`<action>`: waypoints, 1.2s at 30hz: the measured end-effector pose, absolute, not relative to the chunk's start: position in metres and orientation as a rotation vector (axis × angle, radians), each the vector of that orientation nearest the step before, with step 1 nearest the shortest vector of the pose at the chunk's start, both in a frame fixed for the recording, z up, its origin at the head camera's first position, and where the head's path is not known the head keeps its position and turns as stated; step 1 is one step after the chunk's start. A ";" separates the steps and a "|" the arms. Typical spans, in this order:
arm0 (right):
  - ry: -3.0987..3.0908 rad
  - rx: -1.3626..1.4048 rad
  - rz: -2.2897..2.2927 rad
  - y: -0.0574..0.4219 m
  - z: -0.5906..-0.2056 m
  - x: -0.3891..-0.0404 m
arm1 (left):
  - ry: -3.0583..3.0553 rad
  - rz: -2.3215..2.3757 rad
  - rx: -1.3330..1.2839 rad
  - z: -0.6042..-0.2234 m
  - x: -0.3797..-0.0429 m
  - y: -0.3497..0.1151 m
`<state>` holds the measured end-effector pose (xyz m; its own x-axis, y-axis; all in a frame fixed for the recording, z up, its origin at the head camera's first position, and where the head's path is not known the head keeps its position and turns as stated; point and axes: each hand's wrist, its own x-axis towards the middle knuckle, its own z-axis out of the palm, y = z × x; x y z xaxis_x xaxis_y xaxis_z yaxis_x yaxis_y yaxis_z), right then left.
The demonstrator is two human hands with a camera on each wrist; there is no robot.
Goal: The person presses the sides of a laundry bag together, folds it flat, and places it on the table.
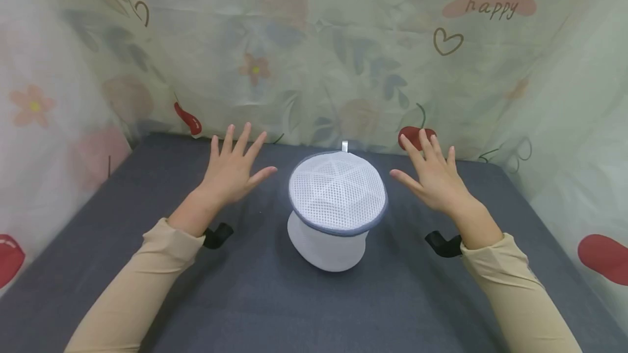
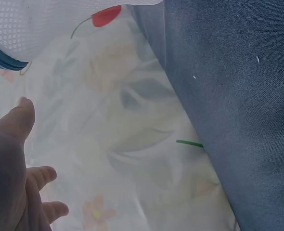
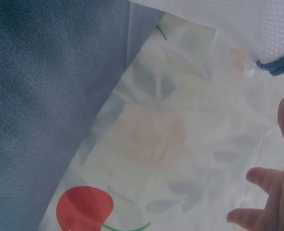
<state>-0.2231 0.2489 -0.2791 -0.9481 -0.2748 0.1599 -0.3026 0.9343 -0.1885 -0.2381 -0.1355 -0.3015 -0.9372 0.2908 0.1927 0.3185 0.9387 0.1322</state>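
Observation:
A white mesh laundry bag (image 1: 337,192) with a blue-grey rim and a small tab on top stands in the middle of the dark table. Its round top tilts toward me, and a smooth white lower part shows beneath. To its left my left hand (image 1: 230,173) is held with fingers spread, touching nothing. On the other side my right hand (image 1: 434,178) is likewise spread and apart from the bag. Both wrist views catch part of the mesh bag (image 2: 17,29) (image 3: 257,29) in an upper corner, with the thumb and some fingers below it.
A dark grey cloth covers the table (image 1: 314,309). Behind and at both sides hangs a pale printed curtain (image 1: 314,70) with flowers, hearts and cherries. A black strap piece (image 1: 218,236) shows at the left wrist, and another black piece (image 1: 443,244) at the right.

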 end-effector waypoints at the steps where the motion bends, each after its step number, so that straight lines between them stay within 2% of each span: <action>1: -2.957 0.449 0.326 0.249 -0.279 -0.223 | -2.925 -0.247 -0.464 -0.301 -0.238 -0.136; 8: -2.848 0.546 0.471 0.249 -0.272 -0.216 | -2.884 -0.383 -0.486 -0.288 -0.230 -0.138; 19: -2.508 0.803 0.984 0.236 -0.273 -0.196 | -2.650 -1.021 -0.717 -0.272 -0.210 -0.133; 27: -2.494 0.860 1.310 0.223 -0.287 -0.188 | -2.598 -1.248 -0.891 -0.284 -0.205 -0.124; 36: -2.548 0.866 1.354 0.215 -0.302 -0.189 | -2.639 -1.326 -0.981 -0.300 -0.203 -0.111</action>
<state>-0.1889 0.2153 -0.3023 -0.8271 -0.4266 0.3659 -0.5420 0.4332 -0.7201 -0.2026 -0.1111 -0.3000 -0.8009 0.5219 0.2936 0.5471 0.4385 0.7130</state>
